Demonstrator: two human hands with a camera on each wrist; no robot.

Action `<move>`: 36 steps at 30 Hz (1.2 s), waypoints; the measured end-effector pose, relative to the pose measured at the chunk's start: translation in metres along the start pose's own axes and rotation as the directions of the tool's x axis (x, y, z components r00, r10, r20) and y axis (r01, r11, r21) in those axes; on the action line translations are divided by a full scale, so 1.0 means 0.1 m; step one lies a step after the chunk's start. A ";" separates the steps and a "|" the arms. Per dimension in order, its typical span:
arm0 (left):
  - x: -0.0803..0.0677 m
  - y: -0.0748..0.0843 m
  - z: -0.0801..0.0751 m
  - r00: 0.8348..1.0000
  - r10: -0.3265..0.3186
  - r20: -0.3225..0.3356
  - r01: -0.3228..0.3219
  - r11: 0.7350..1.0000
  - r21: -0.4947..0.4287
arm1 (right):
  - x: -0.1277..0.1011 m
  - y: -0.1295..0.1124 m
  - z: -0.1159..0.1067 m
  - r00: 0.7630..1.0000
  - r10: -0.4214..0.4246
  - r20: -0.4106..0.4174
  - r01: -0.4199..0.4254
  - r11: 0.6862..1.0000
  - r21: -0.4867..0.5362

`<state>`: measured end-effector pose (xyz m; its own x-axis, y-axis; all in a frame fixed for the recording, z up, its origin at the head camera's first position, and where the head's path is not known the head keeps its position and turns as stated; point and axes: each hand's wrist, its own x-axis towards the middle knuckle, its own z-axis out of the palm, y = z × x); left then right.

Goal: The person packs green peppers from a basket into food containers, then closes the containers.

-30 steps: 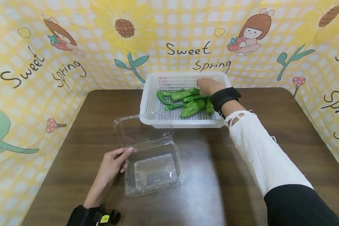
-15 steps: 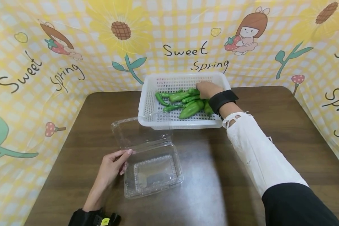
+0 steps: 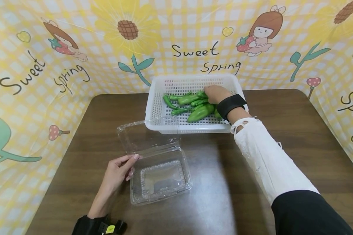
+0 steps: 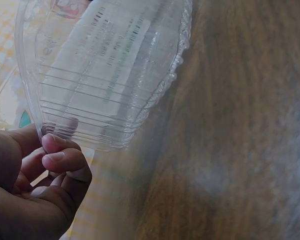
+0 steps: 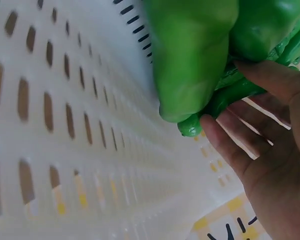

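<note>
My left hand [image 3: 117,171] pinches the hinge-side edge of a clear plastic clamshell box [image 3: 161,178], whose lid [image 3: 148,133] stands raised. In the left wrist view, thumb and fingers [image 4: 60,157] meet at the ribbed plastic edge. My right hand [image 3: 217,94] reaches into a white slotted basket [image 3: 153,98] holding several green peppers [image 3: 201,112]. The right wrist view shows fairly straight, spread fingers [image 5: 230,145] touching a slim dark-green pepper [image 5: 235,95], with the thumb on its other side. A thicker light-green pepper [image 5: 190,65] lies beside them.
The brown table [image 3: 106,111] has rounded back corners. A yellow checked cloth [image 3: 188,19] with printed flowers hangs behind and along the sides. The raised lid overlaps the front of the basket in the head view.
Deep among the peppers, my right hand has shifted only slightly. The left hand and the clamshell box have stayed in place, and the head view sways a little.
</note>
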<state>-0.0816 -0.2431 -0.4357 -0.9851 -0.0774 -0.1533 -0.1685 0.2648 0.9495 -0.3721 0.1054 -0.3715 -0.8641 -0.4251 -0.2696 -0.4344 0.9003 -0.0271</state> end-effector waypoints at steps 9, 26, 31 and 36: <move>0.00 0.01 0.00 1.000 -0.007 -0.008 0.007 1.000 0.010 | 0.04 -0.02 0.00 0.999 -0.046 0.026 0.047 0.998 -0.042; 0.00 0.00 -0.01 1.000 -0.004 -0.011 0.004 1.000 0.004 | 0.03 -0.04 -0.01 0.997 -0.074 0.013 0.075 0.994 -0.081; 0.01 0.00 -0.02 1.000 0.001 -0.007 0.000 1.000 0.016 | 0.04 -0.06 -0.02 0.998 -0.062 0.033 0.065 0.994 -0.087; 0.01 0.00 -0.02 1.000 0.003 -0.002 -0.003 1.000 0.014 | 0.04 -0.06 -0.01 0.997 -0.064 0.033 0.066 0.995 -0.075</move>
<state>-0.0824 -0.2451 -0.4354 -0.9857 -0.0783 -0.1495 -0.1656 0.2782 0.9461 -0.3738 0.0983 -0.3712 -0.8259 -0.4781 -0.2988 -0.5082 0.8608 0.0272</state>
